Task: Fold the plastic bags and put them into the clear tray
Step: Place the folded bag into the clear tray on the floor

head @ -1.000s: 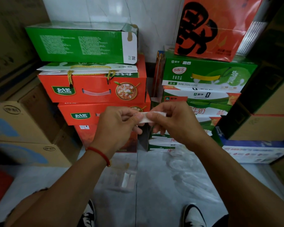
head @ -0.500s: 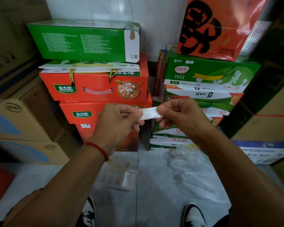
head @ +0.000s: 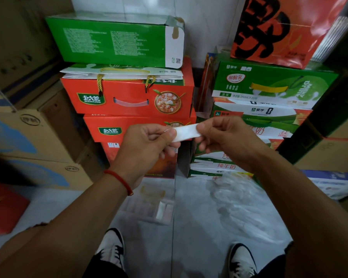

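Both hands pinch one folded plastic bag [head: 186, 133], a narrow white strip held taut in mid-air: left hand [head: 147, 145] on its left end, right hand [head: 227, 137] on its right. Risk: slippery film springs open if either pinch eases. Clear tray [head: 149, 207] sits on floor below, near left shoe [head: 111, 247]; loose bags [head: 247, 201] lie right. Stacked cartons [head: 129, 97] crowd the far side; the drop to the tray looks open.
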Action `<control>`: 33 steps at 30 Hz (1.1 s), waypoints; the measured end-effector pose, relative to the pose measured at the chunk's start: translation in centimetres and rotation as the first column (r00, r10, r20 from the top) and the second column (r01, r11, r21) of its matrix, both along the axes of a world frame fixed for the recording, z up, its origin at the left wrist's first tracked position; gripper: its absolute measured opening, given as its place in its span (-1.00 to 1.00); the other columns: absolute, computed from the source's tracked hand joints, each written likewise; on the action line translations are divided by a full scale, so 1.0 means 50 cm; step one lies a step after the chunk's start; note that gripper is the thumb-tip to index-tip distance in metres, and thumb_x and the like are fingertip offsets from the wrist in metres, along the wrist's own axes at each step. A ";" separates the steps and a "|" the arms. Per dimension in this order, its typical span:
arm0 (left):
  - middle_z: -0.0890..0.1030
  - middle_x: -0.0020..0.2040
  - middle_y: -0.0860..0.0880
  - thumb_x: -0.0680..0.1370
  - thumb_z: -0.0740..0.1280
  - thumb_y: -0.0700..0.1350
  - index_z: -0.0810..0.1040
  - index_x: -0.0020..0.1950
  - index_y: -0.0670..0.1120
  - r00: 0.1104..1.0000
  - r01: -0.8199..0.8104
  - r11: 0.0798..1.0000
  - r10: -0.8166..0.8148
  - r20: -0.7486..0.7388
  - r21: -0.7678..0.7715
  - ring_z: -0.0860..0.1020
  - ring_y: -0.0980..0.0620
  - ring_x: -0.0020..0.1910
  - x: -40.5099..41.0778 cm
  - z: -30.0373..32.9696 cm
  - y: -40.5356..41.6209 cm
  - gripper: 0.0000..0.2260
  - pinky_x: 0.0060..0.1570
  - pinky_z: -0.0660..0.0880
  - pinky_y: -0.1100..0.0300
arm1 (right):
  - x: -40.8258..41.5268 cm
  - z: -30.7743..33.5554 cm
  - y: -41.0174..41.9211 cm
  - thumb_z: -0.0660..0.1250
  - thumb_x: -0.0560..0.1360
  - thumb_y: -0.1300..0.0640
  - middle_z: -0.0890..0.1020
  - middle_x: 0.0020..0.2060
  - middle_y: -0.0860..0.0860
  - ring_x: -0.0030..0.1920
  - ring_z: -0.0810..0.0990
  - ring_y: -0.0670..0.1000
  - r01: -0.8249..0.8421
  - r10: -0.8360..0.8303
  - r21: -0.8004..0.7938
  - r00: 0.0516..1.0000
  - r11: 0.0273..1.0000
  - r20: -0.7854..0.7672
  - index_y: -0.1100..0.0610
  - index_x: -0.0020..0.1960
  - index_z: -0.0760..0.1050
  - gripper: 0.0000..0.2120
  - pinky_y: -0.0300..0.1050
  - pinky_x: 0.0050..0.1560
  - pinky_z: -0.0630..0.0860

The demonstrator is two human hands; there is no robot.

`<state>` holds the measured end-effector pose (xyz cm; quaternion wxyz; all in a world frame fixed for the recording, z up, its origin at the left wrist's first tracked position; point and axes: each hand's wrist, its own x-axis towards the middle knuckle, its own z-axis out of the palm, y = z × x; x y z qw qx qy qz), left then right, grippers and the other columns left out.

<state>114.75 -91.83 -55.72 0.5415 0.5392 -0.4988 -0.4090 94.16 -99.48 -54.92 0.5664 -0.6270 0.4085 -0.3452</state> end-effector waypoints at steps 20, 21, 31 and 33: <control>0.74 -0.19 -0.12 0.49 0.53 -0.17 0.72 -0.08 -0.19 0.916 0.212 0.840 -0.349 0.199 0.500 0.72 -0.05 -0.16 0.175 -0.106 0.007 -0.90 -0.17 0.63 0.16 | 0.147 -0.226 -0.058 0.31 0.66 0.17 0.71 -0.17 0.16 -0.21 0.70 -0.06 -0.098 0.128 0.257 0.986 0.961 -0.104 0.31 0.11 0.60 -0.80 -0.22 -0.21 0.61; 0.74 -0.19 -0.09 0.49 0.53 -0.09 0.73 -0.10 -0.14 0.868 0.208 0.796 -0.418 0.268 0.568 0.72 -0.04 -0.15 0.188 -0.118 0.005 -0.88 -0.16 0.63 0.13 | 0.152 -0.258 -0.072 0.32 0.66 0.21 0.69 -0.18 0.18 -0.25 0.69 -0.07 -0.090 0.128 0.236 0.981 0.967 -0.148 0.35 0.10 0.59 -0.81 -0.24 -0.25 0.59; 0.65 -0.10 0.08 0.46 0.46 0.22 0.68 -0.08 0.09 0.733 -0.133 0.679 -0.422 0.533 0.722 0.58 0.14 -0.18 0.314 -0.203 -0.014 -0.78 -0.24 0.44 0.20 | 0.230 -0.659 -0.111 0.51 0.53 0.04 0.64 0.06 0.10 0.17 0.55 0.14 -0.206 0.112 -0.024 0.621 0.978 -0.776 0.07 -0.07 0.70 -0.90 0.07 0.21 0.51; 0.62 -0.10 0.10 0.47 0.46 0.21 0.68 -0.08 0.09 0.738 -0.180 0.652 -0.406 0.539 0.737 0.56 0.15 -0.22 0.316 -0.210 -0.015 -0.79 -0.29 0.40 0.21 | 0.248 -0.696 -0.106 0.49 0.55 0.04 0.57 0.16 0.14 0.28 0.46 0.18 -0.209 0.098 -0.031 0.578 0.977 -0.810 0.07 -0.01 0.69 -0.89 0.12 0.28 0.46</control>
